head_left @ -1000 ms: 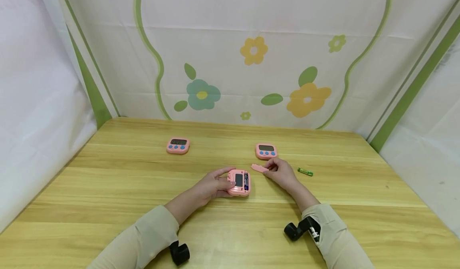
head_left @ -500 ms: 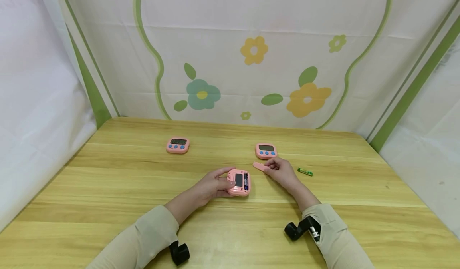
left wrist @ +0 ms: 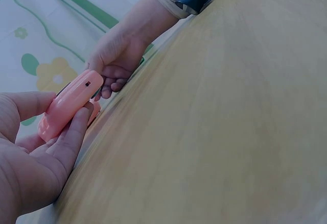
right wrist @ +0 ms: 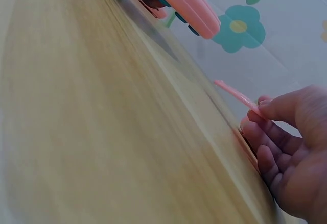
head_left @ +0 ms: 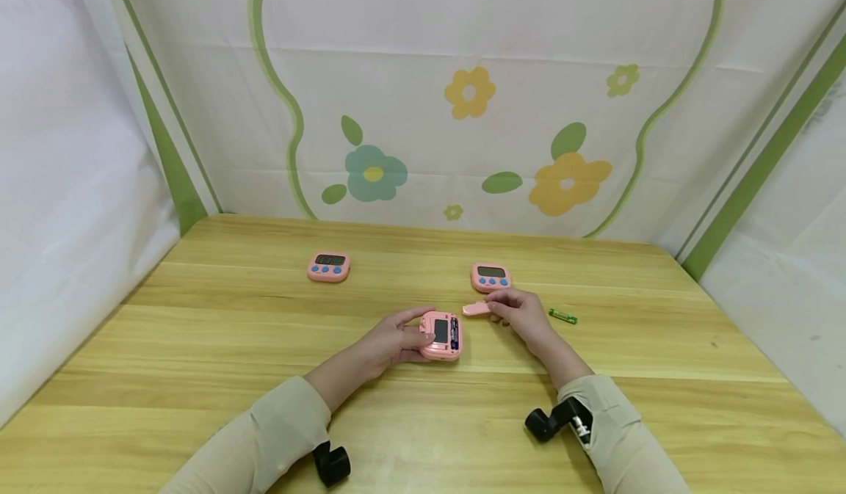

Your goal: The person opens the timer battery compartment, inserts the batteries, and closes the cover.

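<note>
My left hand (head_left: pixel 390 341) grips a pink digital timer (head_left: pixel 431 350), its back turned up, thumb over the back and fingers beneath. Two dark batteries (head_left: pixel 454 332) sit side by side in its uncovered compartment along the right edge. In the left wrist view the timer (left wrist: pixel 69 106) is seen edge-on between thumb and fingers. Just to its right, my right hand (head_left: pixel 522 318) pinches a thin pink battery cover (head_left: pixel 474 309) between thumb and forefinger. The right wrist view has the cover (right wrist: pixel 236 95) edge-on, apart from the timer (right wrist: pixel 186 4).
Behind my right hand a second pink timer (head_left: pixel 491 277) lies face up, with blue buttons. Another pink timer (head_left: pixel 328 266) lies at the back left. A green battery (head_left: pixel 562 316) rests on the wooden table (head_left: pixel 423 435), right of my right hand. A flowered curtain (head_left: pixel 410 97) hangs behind.
The battery cover has turned in my right hand's fingers, with its free end tipping up and then dropping level near the timer. The left hand keeps its hold on the timer.
</note>
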`<state>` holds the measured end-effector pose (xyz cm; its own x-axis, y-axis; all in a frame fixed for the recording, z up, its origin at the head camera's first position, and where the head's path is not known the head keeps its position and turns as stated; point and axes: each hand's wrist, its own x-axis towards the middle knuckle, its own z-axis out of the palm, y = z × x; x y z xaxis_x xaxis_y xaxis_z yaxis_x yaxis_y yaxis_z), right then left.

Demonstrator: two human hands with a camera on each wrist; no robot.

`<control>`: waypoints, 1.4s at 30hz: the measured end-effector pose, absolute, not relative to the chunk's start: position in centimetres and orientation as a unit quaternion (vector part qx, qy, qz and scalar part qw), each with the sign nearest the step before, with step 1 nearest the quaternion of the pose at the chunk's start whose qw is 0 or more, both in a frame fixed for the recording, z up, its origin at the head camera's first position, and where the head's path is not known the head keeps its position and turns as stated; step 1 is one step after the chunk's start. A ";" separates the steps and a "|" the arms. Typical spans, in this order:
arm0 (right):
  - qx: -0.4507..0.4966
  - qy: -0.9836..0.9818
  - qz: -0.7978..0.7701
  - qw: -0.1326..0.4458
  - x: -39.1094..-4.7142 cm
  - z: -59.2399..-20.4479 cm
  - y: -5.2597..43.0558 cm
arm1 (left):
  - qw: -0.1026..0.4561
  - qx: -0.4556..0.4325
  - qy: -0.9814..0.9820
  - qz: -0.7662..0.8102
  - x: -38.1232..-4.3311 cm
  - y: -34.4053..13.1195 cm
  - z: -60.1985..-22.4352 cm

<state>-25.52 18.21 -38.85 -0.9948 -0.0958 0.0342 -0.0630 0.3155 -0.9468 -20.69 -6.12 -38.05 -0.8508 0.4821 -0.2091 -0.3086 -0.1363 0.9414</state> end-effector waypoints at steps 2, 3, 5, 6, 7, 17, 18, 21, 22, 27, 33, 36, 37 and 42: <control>-0.042 0.801 -0.597 0.018 -25.6 -38.9 18.2 | 0.263 0.072 0.603 0.749 -20.7 -6.1 -38.0; -0.035 0.797 -0.602 0.020 -25.6 -38.8 18.1 | 0.263 0.073 0.604 0.749 -20.7 -6.2 -38.0; -0.024 0.790 -0.612 0.028 -25.7 -38.8 18.1 | 0.263 0.073 0.605 0.748 -20.8 -6.2 -38.1; -0.017 0.785 -0.618 0.034 -25.7 -38.7 18.0 | 0.263 0.074 0.606 0.747 -20.8 -6.2 -38.2; -0.009 0.780 -0.625 0.038 -25.7 -38.6 18.0 | 0.263 0.074 0.606 0.747 -20.9 -6.2 -38.2; 0.009 0.709 -0.702 0.067 -25.7 -38.2 18.1 | 0.261 0.075 0.601 0.752 -20.9 -6.3 -38.3; 0.005 0.706 -0.705 0.068 -25.7 -38.2 18.1 | 0.261 0.076 0.601 0.751 -20.9 -6.3 -38.3; -0.010 0.706 -0.705 0.070 -25.6 -38.3 18.2 | 0.259 0.077 0.603 0.751 -20.9 -6.3 -38.3; -0.011 0.706 -0.704 0.071 -25.6 -38.3 18.1 | 0.259 0.078 0.603 0.750 -20.9 -6.3 -38.3; -0.012 0.700 -0.709 0.088 -25.5 -38.2 18.1 | 0.261 0.078 0.600 0.752 -20.9 -6.3 -38.3; -0.027 0.692 -0.715 0.093 -25.4 -38.2 18.0 | 0.265 0.073 0.602 0.750 -20.9 -6.3 -38.4; -0.045 0.688 -0.718 0.098 -25.4 -38.2 18.1 | 0.265 0.069 0.604 0.749 -21.0 -6.3 -38.4; -0.047 0.687 -0.718 0.101 -25.4 -38.2 18.1 | 0.265 0.070 0.604 0.748 -21.0 -6.3 -38.4; -0.062 0.689 -0.713 0.113 -25.4 -38.3 18.1 | 0.263 0.069 0.607 0.747 -21.0 -6.3 -38.4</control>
<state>-25.37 18.08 -38.31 -0.9669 -0.2461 -0.0675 0.0760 -0.0251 -0.9968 -21.03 -6.27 -38.41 -0.8518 0.4769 -0.2165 -0.3093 -0.1244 0.9428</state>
